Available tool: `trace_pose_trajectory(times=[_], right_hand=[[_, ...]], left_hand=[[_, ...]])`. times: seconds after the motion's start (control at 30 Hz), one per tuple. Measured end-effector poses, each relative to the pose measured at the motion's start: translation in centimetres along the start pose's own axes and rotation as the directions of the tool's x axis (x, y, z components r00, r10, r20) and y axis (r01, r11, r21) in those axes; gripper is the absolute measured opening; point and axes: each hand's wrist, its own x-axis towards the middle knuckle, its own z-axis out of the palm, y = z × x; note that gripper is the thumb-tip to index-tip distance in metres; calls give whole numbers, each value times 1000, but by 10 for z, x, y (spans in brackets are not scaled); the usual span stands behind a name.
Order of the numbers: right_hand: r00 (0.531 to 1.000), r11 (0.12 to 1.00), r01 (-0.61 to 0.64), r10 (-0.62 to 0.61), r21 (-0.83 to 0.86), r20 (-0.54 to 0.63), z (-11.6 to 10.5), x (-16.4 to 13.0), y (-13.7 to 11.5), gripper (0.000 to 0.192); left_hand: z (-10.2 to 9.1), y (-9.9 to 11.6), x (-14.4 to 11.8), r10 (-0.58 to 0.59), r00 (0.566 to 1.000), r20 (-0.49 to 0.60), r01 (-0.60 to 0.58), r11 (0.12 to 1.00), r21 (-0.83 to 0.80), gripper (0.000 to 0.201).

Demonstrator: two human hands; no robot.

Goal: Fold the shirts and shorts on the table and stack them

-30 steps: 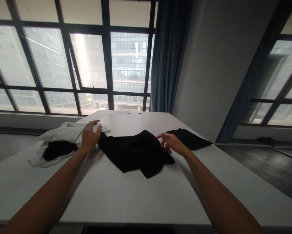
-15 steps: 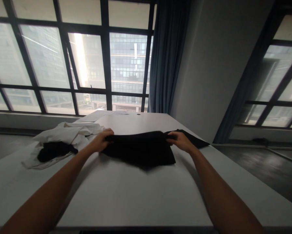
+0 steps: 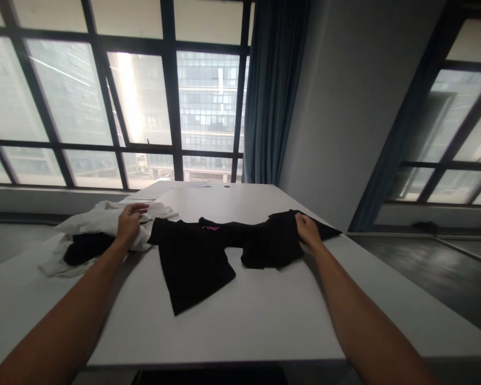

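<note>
Black T-shirt (image 3: 196, 256) lies mid-frame on white table (image 3: 264, 315), long axis left to right. Right hand (image 3: 307, 231) pinches its right end, apparently a sleeve. Left hand (image 3: 128, 223), fingers curled, rests on white garment (image 3: 99, 222) just left of shirt; grip unclear.

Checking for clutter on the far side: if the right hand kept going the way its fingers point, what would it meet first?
The right hand rests on the black garment, fingers pointing away and leftward; more of that bunched fabric likely comes first, though depth is unclear.
</note>
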Motion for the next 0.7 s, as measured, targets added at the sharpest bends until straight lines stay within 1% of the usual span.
trace_pose_trajectory(times=[0.03,0.07,0.1,0.13,0.17,0.2,0.23,0.27,0.3,0.33,0.37,0.4,0.43,0.47,0.5,0.53,0.57,0.6,0.63,0.67,0.7], right_hand=[[997,1000,-7,7,-1,75,1,-3,-5,55],[986,1000,-10,11,-6,167,3,-7,-11,57],[961,1000,0,8,-29,276,5,-12,-18,64],[923,997,33,-4,-68,385,9,-17,-24,77],[883,990,75,-10,-120,470,12,-23,-31,92],[847,977,116,-4,-177,532,15,-28,-37,104],[817,963,148,9,-225,576,16,-32,-42,109],[790,954,169,19,-247,613,16,-35,-47,106],[761,956,173,23,-238,648,14,-37,-51,98],[717,966,163,22,-199,697,10,-38,-55,86],[653,981,137,16,-139,757,5,-38,-58,75],[575,992,102,1,-73,818,-1,-36,-60,65],[508,997,68,-13,-25,861,-7,-35,-61,58],[487,999,50,-20,-5,873,-13,-32,-62,52],[548,998,58,-17,-17,836,-16,-30,-62,48],[682,994,90,-18,-60,731,-18,-28,-61,46],[839,983,126,-35,-131,542,-18,-26,-60,46],[950,965,144,-72,-221,304,-17,-24,-57,49],[989,942,139,-118,-306,85,-14,-22,-54,53],[986,919,123,-155,-374,-56,-10,-21,-49,57],[981,899,104,-163,-425,-104,-6,-20,-44,59]], left_hand=[[6,4,-6,28,998,49,-31,999,44,31],[13,8,-13,66,989,129,-78,993,91,36],[22,12,-21,102,968,231,-138,980,145,44],[32,15,-30,124,925,358,-211,954,214,56],[42,18,-39,125,864,488,-299,907,296,72],[50,21,-47,86,795,601,-373,850,371,89],[57,23,-53,25,728,686,-432,793,429,102],[63,26,-57,-38,676,736,-461,757,463,111],[67,28,-59,-90,633,769,-468,747,473,116],[70,32,-59,-119,596,794,-462,758,460,118],[73,37,-58,-133,556,820,-452,780,432,117],[76,43,-56,-140,501,854,-448,803,394,113],[80,51,-54,-146,425,893,-454,819,350,106],[85,59,-52,-155,342,927,-472,824,313,95],[90,69,-49,-161,277,947,-504,815,286,81],[95,80,-44,-155,254,955,-549,790,274,64],[100,91,-37,-127,290,948,-598,750,284,47],[101,102,-27,-71,387,919,-638,699,322,33],[99,113,-12,6,507,862,-661,645,384,23],[94,123,5,97,633,768,-655,597,464,17],[83,132,26,177,737,652,-611,586,532,18]])
